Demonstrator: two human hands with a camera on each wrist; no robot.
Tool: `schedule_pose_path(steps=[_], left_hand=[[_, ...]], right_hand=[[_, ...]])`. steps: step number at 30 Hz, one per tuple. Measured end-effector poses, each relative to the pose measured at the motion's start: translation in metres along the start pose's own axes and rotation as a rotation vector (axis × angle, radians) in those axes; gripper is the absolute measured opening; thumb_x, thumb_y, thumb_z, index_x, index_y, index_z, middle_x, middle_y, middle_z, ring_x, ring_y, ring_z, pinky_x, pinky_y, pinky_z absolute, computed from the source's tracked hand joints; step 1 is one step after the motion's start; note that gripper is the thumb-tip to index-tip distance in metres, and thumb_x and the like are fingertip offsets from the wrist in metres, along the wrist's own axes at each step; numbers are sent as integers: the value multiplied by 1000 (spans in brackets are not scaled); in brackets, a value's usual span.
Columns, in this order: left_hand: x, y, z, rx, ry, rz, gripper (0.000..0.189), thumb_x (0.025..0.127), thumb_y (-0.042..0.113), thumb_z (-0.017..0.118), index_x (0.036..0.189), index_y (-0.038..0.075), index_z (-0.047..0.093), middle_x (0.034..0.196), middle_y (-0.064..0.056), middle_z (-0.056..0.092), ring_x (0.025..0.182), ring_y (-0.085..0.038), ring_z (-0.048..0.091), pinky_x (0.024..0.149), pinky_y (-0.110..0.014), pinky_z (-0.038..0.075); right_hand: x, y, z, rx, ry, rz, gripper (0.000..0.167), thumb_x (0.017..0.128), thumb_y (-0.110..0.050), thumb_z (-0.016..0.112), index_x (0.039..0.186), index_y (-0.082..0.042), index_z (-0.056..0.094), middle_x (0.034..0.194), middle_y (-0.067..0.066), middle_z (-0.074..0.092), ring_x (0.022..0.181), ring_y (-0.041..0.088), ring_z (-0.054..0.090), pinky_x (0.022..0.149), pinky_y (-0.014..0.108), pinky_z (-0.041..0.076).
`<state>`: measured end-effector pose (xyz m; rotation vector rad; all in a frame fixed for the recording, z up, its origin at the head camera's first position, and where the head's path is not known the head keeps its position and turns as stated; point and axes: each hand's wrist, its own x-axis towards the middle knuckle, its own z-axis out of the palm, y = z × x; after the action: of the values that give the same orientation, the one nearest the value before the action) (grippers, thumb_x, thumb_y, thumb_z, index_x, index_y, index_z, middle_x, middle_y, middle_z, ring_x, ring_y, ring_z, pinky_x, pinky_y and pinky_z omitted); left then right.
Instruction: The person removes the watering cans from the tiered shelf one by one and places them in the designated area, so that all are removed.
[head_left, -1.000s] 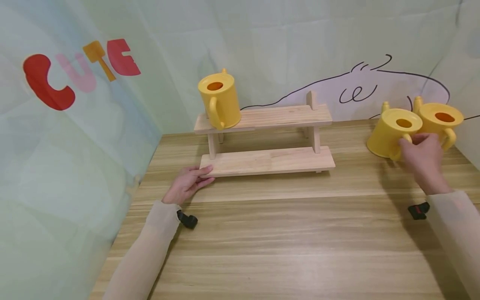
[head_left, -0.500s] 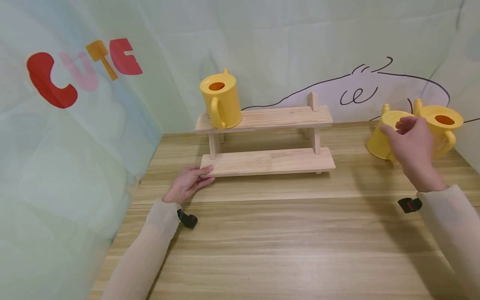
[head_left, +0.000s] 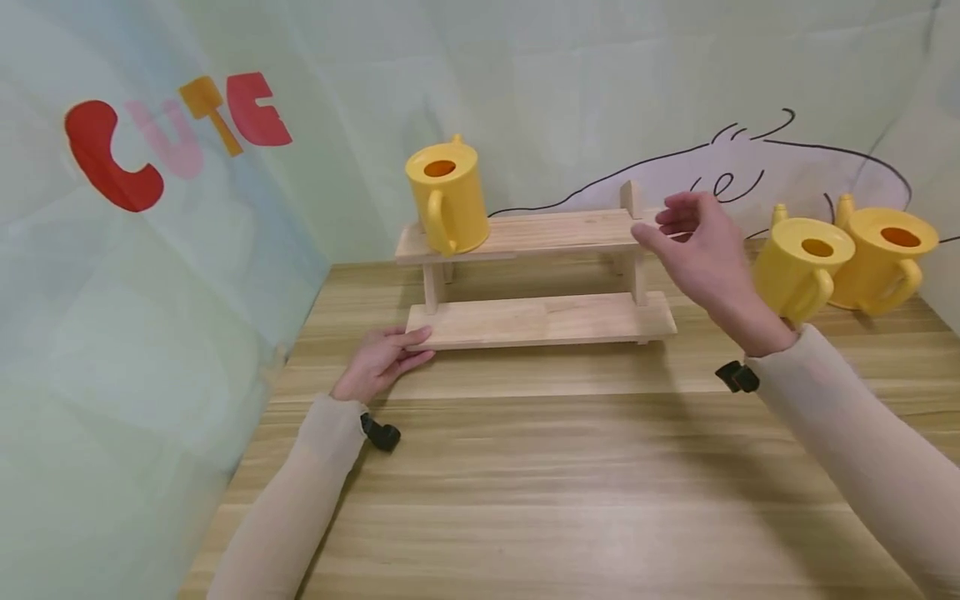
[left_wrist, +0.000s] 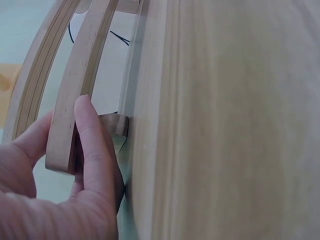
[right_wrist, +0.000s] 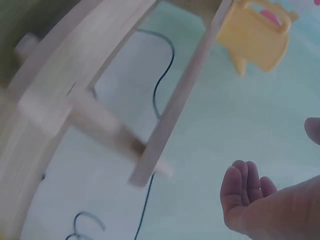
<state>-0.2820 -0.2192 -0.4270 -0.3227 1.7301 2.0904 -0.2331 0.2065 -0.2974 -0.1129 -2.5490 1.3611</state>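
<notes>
Spelling CUTE, coloured letters [head_left: 172, 142] brighten the far left of the pale backdrop [head_left: 165, 333], and below them the left sleeve [head_left: 288, 496] stretches across the wood-grain table [head_left: 525, 467]. At its end is the left hand [head_left: 377, 364], and it's a pinch: thumb on top, fingers underneath, the left end of the lower board [head_left: 525, 323] caught between them. That board belongs to the two-tier wooden shelf [head_left: 641, 277], standing lengthwise near the back of the table. Up on its upper board [head_left: 555, 229], at the left end, the first yellow can [head_left: 461, 208] stands upright, handle to the front, spout to the rear. On to the right hand [head_left: 705, 254], hanging in the air near the upper board's right end: released, fingers loosely bent, thumb well apart from them, and the right wrist view shows a gap between hand and shelf. Behind it a black-outlined pale figure [head_left: 813, 179] spreads over the backdrop, while the right sleeve [head_left: 862, 442] slants down to the corner. Beyond the wrist, the second yellow can [head_left: 780, 267] stands upright on the table, partly covered; farthest right, the third yellow can [head_left: 866, 271] stands just beside it, whether touching I cannot tell.
</notes>
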Motion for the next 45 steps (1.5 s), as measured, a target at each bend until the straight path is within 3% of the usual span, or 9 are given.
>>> schedule_pose_path(steps=[7,18,27,33,39,45], left_hand=[[2,0,1,-5,3,-6,65,111,8,63,165,-11,32,118,-6,68,96,-7,78,92,-17,68],[2,1,-1,-16,24,-18,68,110,7,63,166,-9,28,136,-15,61,94,-7,78,92,-18,68],[-1,1,0,-19,21,-2,66,110,8,64,165,-10,31,113,-5,70,91,-9,79,91,-18,69],[0,1,2,-20,24,-5,65,110,8,63,165,-9,31,109,-1,69,90,-10,78,90,-18,69],[3,1,6,-24,27,-3,60,109,8,66,160,-9,39,108,-2,72,90,-10,79,90,-20,70],[0,1,4,-29,43,-7,56,109,8,66,158,-8,42,106,-2,73,90,-10,79,88,-20,70]], right_hand=[[2,-31,40,135,-91,-81,58,103,-35,77,146,-4,53,135,13,63,124,26,61,113,38,55],[12,-66,107,252,-174,-207,48,98,-22,81,136,1,63,128,18,70,121,30,67,111,41,60],[28,-85,155,265,-246,-255,47,96,-20,83,134,2,65,129,20,72,119,31,69,111,41,61],[34,-99,176,262,-264,-290,44,96,-17,84,131,2,67,130,18,73,120,30,70,113,41,61],[38,-109,193,259,-236,-269,34,100,-20,78,127,-2,70,124,13,76,107,24,69,96,33,62],[39,-115,210,347,-219,-254,19,107,-17,69,115,0,75,112,17,79,96,21,63,77,21,51]])
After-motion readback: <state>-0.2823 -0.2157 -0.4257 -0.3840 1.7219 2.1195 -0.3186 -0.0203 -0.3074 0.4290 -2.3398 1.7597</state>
